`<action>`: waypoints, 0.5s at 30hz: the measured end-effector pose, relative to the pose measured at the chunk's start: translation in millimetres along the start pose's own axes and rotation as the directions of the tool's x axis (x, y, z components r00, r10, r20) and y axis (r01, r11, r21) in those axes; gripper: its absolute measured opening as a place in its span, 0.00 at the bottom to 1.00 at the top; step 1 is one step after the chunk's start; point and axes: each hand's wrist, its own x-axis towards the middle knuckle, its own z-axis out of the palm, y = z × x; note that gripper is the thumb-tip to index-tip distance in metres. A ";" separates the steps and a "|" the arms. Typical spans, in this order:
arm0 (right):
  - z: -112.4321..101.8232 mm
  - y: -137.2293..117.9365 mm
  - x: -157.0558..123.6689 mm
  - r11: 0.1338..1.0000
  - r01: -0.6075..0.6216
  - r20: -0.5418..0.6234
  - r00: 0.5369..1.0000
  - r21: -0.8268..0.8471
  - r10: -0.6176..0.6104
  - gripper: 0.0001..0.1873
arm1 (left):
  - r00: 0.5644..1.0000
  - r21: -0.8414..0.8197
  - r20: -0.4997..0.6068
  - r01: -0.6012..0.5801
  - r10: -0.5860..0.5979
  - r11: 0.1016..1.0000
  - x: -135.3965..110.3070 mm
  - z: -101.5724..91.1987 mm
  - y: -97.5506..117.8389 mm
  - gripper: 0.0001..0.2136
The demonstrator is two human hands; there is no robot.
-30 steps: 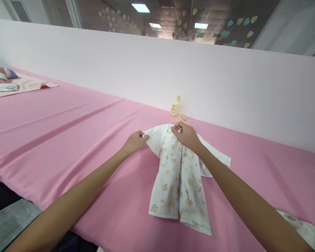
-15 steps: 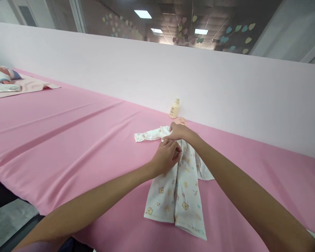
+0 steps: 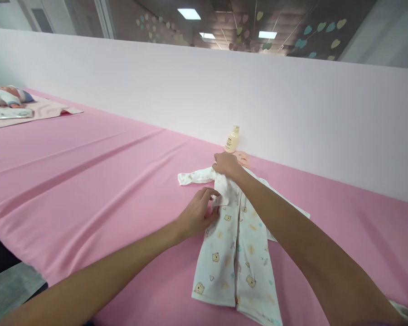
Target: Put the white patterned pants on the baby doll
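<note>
A white baby gown [image 3: 221, 271] printed with small bears lies spread on the pink sheet, one sleeve stretched out to the left. My right hand [image 3: 226, 164] is closed on the gown near its neckline, the fingertips partly hidden. At the left edge of the gown's chest, my left hand [image 3: 199, 213] has thumb and fingers apart, with fingertips against a plain white flap. My right forearm crosses over the gown's right side and covers part of that sleeve.
A pale yellow pump bottle [image 3: 231, 139] stands by the white wall [image 3: 156, 86], with a pink round item [image 3: 242, 158] beside it. At far left a doll [image 3: 7, 97] lies on a light cloth [image 3: 51, 111]. The pink sheet [image 3: 105, 181] has wrinkles.
My left hand has moved down and left, its fingers opening. My right hand has shifted slightly up at the neckline. A plain white flap and more of the right sleeve now show.
</note>
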 end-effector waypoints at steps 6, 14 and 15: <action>-11.8 14.9 10.8 0.986 -0.128 -0.080 0.987 0.102 0.137 0.17 | 0.993 0.153 0.039 0.107 -0.114 0.982 6.9 -1.1 -10.9 0.08; -34.7 76.7 -39.3 0.958 -0.216 -0.101 0.966 0.188 0.238 0.14 | 0.977 0.380 0.069 -0.212 0.200 0.900 2.6 -11.1 10.6 0.10; -35.3 85.3 -50.7 0.957 -0.216 -0.105 0.965 0.193 0.239 0.14 | 0.962 0.425 0.120 -0.273 0.245 0.863 1.8 -9.9 13.3 0.09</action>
